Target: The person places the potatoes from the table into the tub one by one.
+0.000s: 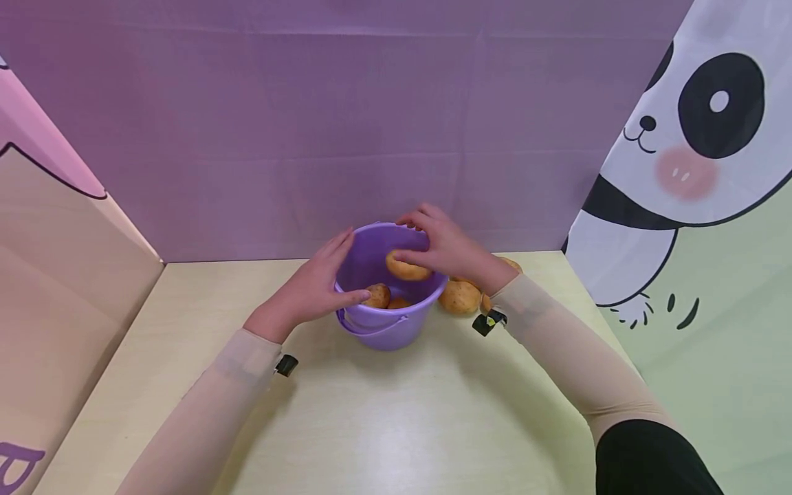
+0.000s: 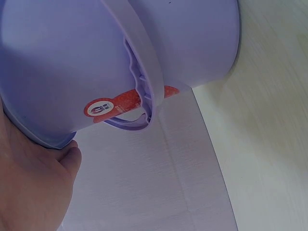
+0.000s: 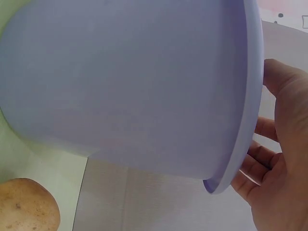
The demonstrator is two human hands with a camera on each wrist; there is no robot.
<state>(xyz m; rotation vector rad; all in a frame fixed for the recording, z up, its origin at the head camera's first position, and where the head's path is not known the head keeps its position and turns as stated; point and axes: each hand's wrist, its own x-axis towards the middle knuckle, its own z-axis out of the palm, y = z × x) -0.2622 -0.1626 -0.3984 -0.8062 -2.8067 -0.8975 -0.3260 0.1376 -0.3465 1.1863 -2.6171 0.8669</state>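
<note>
A purple bucket (image 1: 396, 333) stands upright on the table with its handle hanging at the front. My left hand (image 1: 312, 285) holds the bucket's left rim, its thumb reaching over the front edge; in the left wrist view it is at the rim too. Over the right side of the opening is my right hand (image 1: 442, 244), fingers spread apart from the thumb. Just under that thumb a potato (image 1: 408, 268) shows within the bucket. Lower inside are a browner potato (image 1: 377, 295) and part of another. In the right wrist view the right fingers (image 3: 262, 159) are partly hidden behind the rim.
Right of the bucket, several potatoes sit together, the nearest potato (image 1: 460, 298) in front and others partly behind the right wrist. The pale table (image 1: 383, 419) meets a purple backdrop (image 1: 297, 137) close behind the bucket. A panda-print panel (image 1: 699, 268) stands along the right.
</note>
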